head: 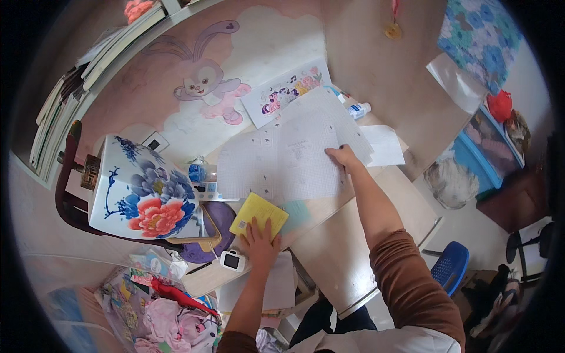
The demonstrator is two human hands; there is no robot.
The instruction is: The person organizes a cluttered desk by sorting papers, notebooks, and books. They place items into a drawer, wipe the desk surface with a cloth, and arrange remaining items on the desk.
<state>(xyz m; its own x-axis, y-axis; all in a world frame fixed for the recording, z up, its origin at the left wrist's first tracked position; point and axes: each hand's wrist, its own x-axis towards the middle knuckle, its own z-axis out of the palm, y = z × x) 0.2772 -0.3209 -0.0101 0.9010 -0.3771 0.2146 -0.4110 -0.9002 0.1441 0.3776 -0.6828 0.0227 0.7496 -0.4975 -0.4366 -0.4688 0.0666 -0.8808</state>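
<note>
My left hand (261, 242) lies flat on a yellow booklet (260, 212), fingers spread over its lower part. The booklet rests on the desk at a slant. A large white printed sheet with a fold (304, 163) is spread over the desk beyond it. My right hand (344, 158) pinches the right side of this sheet, thumb on top and the other fingers mostly hidden. More white paper (329, 103) shows behind it, and a pale green sheet (296, 215) lies partly under its near edge.
To the left stands a large flower-painted lamp (150, 194) beside a purple round object (220, 225). A small white device with a dark screen (232, 261) and a black pen (199, 268) lie near the desk's front edge. A white bottle (359, 110) lies at the back right.
</note>
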